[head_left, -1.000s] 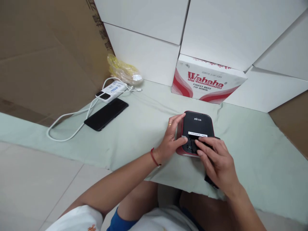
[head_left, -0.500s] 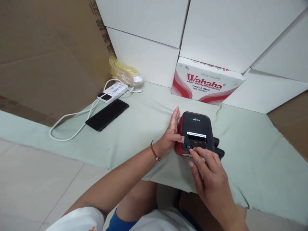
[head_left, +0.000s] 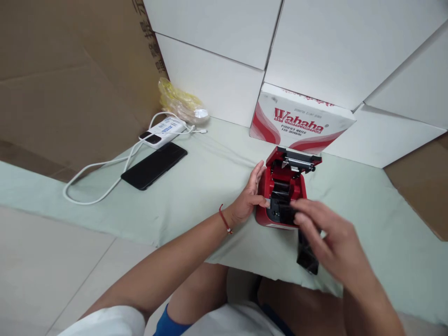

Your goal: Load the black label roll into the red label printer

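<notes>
On tbl (head_left: 213, 186): L hand (head_left: 248, 201) on red device (head_left: 276, 207), lid (head_left: 293, 159) up

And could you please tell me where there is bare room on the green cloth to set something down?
Two patches: between the smartphone and the left hand; and right of the red printer and the right hand, out to the cardboard. Crowded: beside the smartphone, where the white cable and plastic bag lie, and at the printer.
</notes>
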{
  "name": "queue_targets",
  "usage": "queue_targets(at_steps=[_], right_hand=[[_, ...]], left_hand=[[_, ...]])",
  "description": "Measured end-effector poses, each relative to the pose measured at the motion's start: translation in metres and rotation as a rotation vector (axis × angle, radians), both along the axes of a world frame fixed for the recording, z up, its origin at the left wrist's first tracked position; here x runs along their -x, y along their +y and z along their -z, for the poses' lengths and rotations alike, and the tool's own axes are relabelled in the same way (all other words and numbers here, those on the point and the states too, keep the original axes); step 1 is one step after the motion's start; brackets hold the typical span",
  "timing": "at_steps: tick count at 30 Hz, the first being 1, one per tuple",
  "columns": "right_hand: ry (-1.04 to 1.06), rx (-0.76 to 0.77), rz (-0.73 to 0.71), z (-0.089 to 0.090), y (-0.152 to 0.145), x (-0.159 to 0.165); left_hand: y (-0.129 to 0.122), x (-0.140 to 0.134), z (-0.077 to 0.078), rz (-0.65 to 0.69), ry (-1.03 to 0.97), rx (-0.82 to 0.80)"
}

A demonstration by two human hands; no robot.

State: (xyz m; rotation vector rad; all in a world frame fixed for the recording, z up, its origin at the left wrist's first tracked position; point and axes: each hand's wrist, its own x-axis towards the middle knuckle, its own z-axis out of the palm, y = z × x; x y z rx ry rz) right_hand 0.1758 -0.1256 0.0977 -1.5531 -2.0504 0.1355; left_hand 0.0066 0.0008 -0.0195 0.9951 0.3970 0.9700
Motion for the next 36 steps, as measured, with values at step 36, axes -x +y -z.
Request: queue_targets(at_steps=[36], right_hand=[[-0.121, 0.387, 0.299, 0.042, -0.017, -0.126]], left_hand=[[0.0, 0.001, -0.002, -0.033, 0.041, 0.043]])
